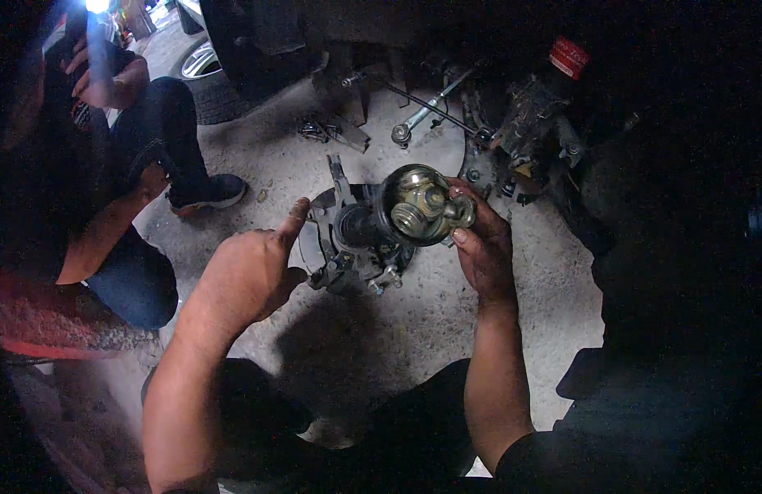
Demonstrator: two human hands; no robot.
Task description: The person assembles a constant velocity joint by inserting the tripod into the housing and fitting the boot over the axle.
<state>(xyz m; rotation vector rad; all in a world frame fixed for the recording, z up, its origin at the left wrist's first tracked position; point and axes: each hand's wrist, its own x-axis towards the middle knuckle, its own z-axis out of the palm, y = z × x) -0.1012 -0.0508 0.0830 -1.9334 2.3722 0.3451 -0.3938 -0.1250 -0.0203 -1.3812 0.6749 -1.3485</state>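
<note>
The metal cup (418, 206) is pinched at its right side by the right hand (485, 243), maybe so its inside is uncovered. Left of the dark part (356, 225), the left hand's (243, 272) finger and thumb are spread; touching cannot be told.

Right hand (485, 240) grips greasy round metal part (420, 207). Left hand (249, 267), index extended, at dark assembly's (356, 226) edge; contact unclear. Co-worker's shoe (208, 193) nearby.

Glossy metal joint (420, 207) (greasy-looking)
</note>
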